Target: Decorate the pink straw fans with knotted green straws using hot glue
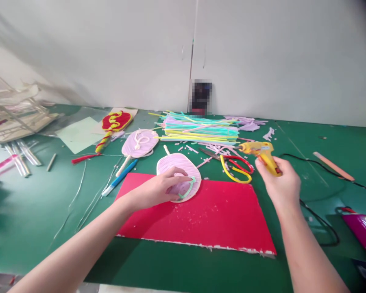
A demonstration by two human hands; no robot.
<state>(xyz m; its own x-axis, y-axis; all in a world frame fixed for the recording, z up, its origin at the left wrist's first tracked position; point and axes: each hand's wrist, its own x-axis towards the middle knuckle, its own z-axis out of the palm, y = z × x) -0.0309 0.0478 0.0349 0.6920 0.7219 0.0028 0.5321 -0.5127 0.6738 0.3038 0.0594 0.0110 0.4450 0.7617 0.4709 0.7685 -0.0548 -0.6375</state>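
My right hand (284, 183) is wrapped round the grip of a yellow hot glue gun (259, 150), its nozzle pointing left above the scissors (236, 173). Over a lilac fan-shaped piece (173, 162) with a cream rim and short handle, my left hand (161, 185) is curled. Its thumb and fingers touch the two ends of a curved mint-green pipe cleaner (191, 187) lying on the fan. The fan rests partly on a red board (219, 219) strewn with small bits. My fingers cover part of the fan's middle.
Behind lies a pile of coloured pipe cleaners (201, 128). A second lilac fan (140, 143), a red and yellow fan (117, 121) and a blue pen-like tool (120, 178) are to the left. A black cord (326, 226) and a purple box (361, 232) are at right.
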